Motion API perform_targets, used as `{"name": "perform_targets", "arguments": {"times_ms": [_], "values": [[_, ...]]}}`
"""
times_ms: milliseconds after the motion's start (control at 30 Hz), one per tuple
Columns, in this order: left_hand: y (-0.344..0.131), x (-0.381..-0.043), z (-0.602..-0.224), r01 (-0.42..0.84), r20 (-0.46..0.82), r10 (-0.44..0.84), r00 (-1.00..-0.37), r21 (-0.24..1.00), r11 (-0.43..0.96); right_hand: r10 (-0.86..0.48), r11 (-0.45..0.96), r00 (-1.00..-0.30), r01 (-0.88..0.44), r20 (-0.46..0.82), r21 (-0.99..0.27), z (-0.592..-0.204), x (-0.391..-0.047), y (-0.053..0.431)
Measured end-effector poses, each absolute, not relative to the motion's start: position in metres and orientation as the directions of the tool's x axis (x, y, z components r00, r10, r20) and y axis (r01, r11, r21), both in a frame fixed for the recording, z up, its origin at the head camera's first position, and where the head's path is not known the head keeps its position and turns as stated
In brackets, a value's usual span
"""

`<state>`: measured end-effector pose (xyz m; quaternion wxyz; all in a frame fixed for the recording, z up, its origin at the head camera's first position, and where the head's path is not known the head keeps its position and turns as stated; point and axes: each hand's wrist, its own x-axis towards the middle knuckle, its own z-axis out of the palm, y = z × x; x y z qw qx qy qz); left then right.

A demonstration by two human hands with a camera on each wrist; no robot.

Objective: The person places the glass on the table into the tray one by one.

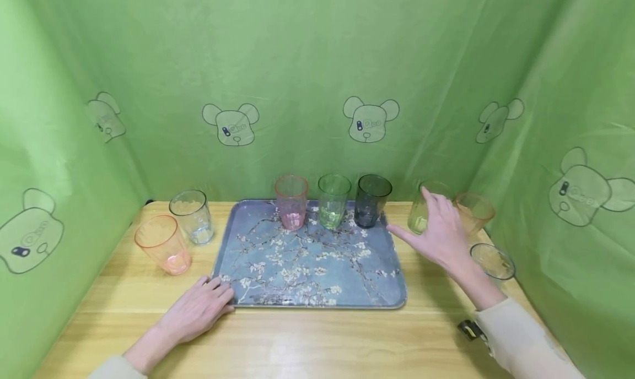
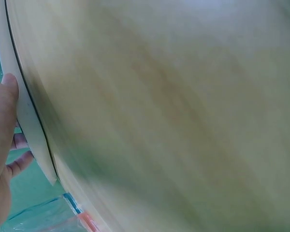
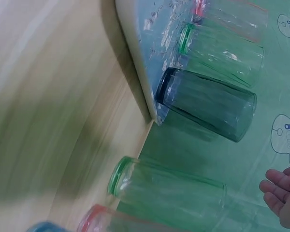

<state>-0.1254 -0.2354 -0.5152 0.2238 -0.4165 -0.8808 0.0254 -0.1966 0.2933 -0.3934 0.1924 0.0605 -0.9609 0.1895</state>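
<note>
Left hand (image 1: 198, 310) pinching the tray (image 1: 317, 258) rim at its near left corner, right hand (image 1: 441, 230) spread just beside a yellow-green cup (image 1: 418, 218), which stands right of the tray.

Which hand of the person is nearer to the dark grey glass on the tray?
The right hand is nearer: it hovers just right of the dark grey glass, not touching it. The left hand is farther, at the near left corner of the tray.
</note>
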Motion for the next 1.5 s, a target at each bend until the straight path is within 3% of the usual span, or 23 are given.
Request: {"name": "perform_targets", "arguments": {"times_ms": [667, 1200, 1500], "values": [[-0.236, -0.127, -0.512, 0.727, 0.378, 0.745, -0.55, -0.223, 0.65, 0.132, 0.917, -0.911, -0.037, 0.39, -0.398, -0.408, -0.142, 0.349], [-0.234, -0.128, -0.51, 0.729, 0.38, 0.749, -0.543, -0.231, 0.645, 0.229, 0.94, -0.91, 0.114, 0.346, -0.322, -0.43, -0.121, 0.393], [-0.235, -0.126, -0.512, 0.729, 0.382, 0.743, -0.55, -0.216, 0.65, 0.275, 0.917, -0.919, 0.163, 0.282, -0.364, -0.446, -0.111, 0.41]]}}
